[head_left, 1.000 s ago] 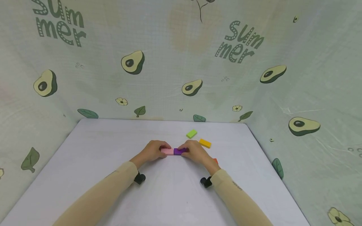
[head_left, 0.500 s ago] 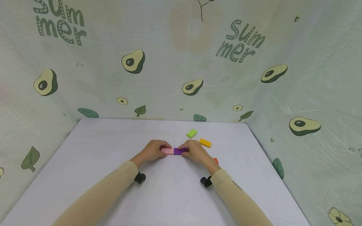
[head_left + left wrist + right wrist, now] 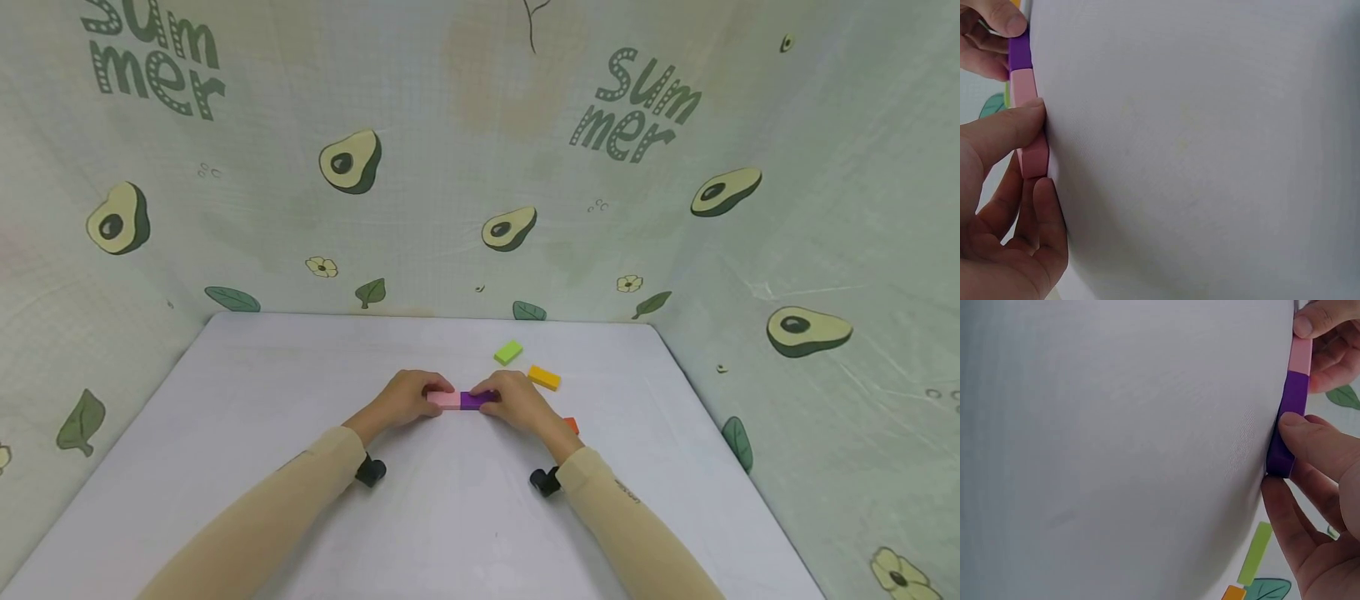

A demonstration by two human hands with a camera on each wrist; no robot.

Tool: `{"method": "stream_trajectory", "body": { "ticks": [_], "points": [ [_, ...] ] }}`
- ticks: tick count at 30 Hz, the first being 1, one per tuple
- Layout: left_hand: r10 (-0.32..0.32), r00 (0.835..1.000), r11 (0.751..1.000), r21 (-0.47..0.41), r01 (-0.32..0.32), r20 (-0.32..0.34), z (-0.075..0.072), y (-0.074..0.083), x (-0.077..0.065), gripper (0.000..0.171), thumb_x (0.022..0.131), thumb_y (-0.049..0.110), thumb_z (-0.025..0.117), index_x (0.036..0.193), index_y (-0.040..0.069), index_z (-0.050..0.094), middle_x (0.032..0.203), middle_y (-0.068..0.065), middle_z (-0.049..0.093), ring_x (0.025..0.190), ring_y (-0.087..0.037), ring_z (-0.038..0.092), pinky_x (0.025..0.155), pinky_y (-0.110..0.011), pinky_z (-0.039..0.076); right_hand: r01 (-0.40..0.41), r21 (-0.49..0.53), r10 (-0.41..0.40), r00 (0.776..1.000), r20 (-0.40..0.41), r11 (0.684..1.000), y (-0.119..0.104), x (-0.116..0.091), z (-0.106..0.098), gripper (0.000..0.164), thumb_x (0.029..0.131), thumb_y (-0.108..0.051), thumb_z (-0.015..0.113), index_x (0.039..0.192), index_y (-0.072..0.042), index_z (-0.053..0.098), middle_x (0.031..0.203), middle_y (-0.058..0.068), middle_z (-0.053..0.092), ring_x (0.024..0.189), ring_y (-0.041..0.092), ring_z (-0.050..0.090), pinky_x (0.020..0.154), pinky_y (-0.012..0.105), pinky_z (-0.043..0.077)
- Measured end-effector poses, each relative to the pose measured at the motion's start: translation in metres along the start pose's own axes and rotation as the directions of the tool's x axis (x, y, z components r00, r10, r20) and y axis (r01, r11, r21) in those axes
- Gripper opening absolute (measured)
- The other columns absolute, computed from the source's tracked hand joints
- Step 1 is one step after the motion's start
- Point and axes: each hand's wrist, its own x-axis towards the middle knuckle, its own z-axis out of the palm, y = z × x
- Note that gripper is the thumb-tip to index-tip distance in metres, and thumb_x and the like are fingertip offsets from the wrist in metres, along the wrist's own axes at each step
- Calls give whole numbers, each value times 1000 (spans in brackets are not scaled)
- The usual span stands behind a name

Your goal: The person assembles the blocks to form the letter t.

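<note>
A: How do the held blocks lie?

B: In one row on the tabletop [image 3: 480, 533]. The pink block [image 3: 444, 401] and the purple block [image 3: 474, 402] meet end to end, both long axes running left to right across the person's front.

A: And each grip?

B: The left hand [image 3: 407, 398] is closed in on the pink block, thumb along its near side and a finger by its outer end. The right hand [image 3: 517, 402] pinches the purple block the same way, its gap only as wide as the block.

A: The others?

B: Beyond the right hand, a green block [image 3: 508, 352] points away and to the right. Near it, an orange block [image 3: 543, 377] slants the other way, its right end closer to the person. A red block [image 3: 572, 425] is partly hidden behind the right forearm, so I can't tell its direction.
</note>
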Motion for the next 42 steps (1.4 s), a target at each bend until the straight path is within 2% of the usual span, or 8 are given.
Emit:
{"method": "stream_trajectory", "body": {
  "ticks": [19,28,42],
  "points": [
    [0,1000,1000,13,0,-4,-1,1,-1,33,93,12,83,124,21,78,122,1,75,112,-21,62,106,-46,52,16,0,-16,1000,-22,1000,5,2,3,26,95,-9,81,121,-15,82,115,1,80,101,17,68,92,36,58],
    [-4,1000,1000,14,4,-4,0,1,0,33,93,12,82,125,21,78,125,1,75,115,-22,63,108,-47,51,2,24,-2,1000,20,1000,5,1,-1,27,97,-9,78,124,-15,80,117,1,78,102,17,66,93,36,56],
    [-29,1000,1000,13,29,-5,3,1,2,34,93,13,83,126,22,77,125,1,74,116,-21,63,108,-46,52,-43,40,45,998,-45,998,5,-4,4,25,96,-9,79,121,-15,81,109,2,71,100,18,61,92,36,54]
  ]
}}
